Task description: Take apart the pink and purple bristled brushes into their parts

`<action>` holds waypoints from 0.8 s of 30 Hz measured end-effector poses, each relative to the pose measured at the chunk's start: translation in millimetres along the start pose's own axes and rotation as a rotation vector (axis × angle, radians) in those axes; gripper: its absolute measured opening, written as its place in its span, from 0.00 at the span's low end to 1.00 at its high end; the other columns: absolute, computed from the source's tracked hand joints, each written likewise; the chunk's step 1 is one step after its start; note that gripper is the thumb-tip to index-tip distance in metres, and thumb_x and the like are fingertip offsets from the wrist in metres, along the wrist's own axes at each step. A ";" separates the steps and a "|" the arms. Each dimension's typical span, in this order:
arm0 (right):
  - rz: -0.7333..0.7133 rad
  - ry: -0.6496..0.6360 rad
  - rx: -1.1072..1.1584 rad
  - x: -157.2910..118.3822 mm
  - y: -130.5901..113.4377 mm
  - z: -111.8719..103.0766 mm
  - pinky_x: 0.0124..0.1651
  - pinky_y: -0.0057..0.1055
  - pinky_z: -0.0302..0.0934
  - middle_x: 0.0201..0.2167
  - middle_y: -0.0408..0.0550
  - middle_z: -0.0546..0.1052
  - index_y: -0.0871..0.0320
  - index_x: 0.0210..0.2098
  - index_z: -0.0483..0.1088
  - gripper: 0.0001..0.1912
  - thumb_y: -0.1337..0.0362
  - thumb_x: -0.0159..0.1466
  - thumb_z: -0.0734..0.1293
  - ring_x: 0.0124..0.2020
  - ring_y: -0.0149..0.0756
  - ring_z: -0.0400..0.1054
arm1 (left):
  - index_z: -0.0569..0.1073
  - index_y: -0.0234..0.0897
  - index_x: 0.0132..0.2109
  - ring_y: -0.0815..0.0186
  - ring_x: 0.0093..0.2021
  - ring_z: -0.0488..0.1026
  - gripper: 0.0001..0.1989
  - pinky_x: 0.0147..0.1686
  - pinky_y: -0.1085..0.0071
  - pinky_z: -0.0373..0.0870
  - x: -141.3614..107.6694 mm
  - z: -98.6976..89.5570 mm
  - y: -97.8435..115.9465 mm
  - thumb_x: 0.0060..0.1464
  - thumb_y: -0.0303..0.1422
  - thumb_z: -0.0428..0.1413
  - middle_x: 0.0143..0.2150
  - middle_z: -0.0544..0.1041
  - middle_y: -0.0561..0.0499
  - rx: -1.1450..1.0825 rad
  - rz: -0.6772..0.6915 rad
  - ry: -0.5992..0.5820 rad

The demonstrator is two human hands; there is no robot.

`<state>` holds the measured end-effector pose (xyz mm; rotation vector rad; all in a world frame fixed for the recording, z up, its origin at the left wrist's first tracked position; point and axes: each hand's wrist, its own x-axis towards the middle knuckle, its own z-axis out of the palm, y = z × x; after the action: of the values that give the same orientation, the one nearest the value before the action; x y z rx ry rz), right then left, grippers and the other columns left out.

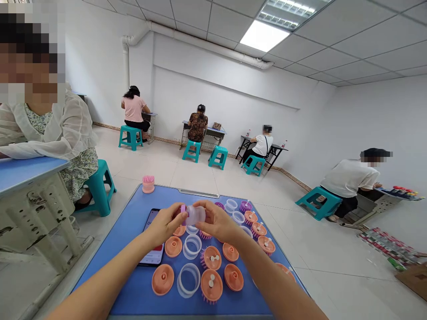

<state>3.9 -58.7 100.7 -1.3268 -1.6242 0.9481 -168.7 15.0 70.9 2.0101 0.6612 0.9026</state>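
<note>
My left hand (pixel 163 225) and my right hand (pixel 216 221) are raised together above a blue tabletop (pixel 131 284). My right hand grips a clear plastic ring (pixel 195 215), and my left fingers pinch a small purple piece (pixel 183 214) against it. Below them lie several peach-coloured round discs (pixel 163 279), clear rings (pixel 188 280) and bristled pink brush heads with white pegs (pixel 211 286). Purple bristled heads (pixel 245 206) sit near the far edge. A smartphone (pixel 152 238) lies under my left hand, partly hidden. A pink bristled brush (pixel 148 183) stands beyond the far left corner.
A seated co-worker (pixel 43 129) in a white blouse is close on my left at a blue desk (pixel 26 173). Several more people sit on teal stools at desks along the walls. Printed packaging sheets (pixel 390 246) and a cardboard box (pixel 413 280) lie on the floor at right.
</note>
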 end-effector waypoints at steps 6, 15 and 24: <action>-0.115 0.072 -0.280 -4.0 9.5 0.6 0.46 0.36 0.63 0.47 0.50 0.66 0.53 0.54 0.59 0.31 0.72 0.50 0.63 0.49 0.38 0.63 | 0.71 0.37 0.38 0.66 0.27 0.65 0.17 0.28 0.72 0.61 3.5 -1.5 -4.4 0.50 0.46 0.50 0.26 0.71 0.53 -0.129 -0.094 0.104; -0.001 0.261 -0.247 20.4 8.8 -8.9 0.48 0.34 0.61 0.45 0.47 0.70 0.55 0.48 0.61 0.24 0.64 0.51 0.65 0.47 0.36 0.65 | 0.64 0.37 0.45 0.62 0.38 0.71 0.24 0.38 0.68 0.66 8.6 -4.5 -10.1 0.44 0.45 0.57 0.34 0.74 0.50 -0.410 -0.225 0.200; 0.142 0.231 -0.510 57.6 24.1 -13.2 0.50 0.37 0.58 0.49 0.52 0.68 0.58 0.53 0.60 0.32 0.67 0.48 0.66 0.48 0.42 0.64 | 0.63 0.38 0.50 0.62 0.39 0.70 0.32 0.39 0.68 0.65 13.4 -14.6 -19.3 0.39 0.45 0.61 0.34 0.73 0.52 -0.427 -0.314 0.343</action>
<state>18.5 2.6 91.2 -1.8400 -1.6648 0.4434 -174.5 41.4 65.5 1.3439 0.8606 1.0981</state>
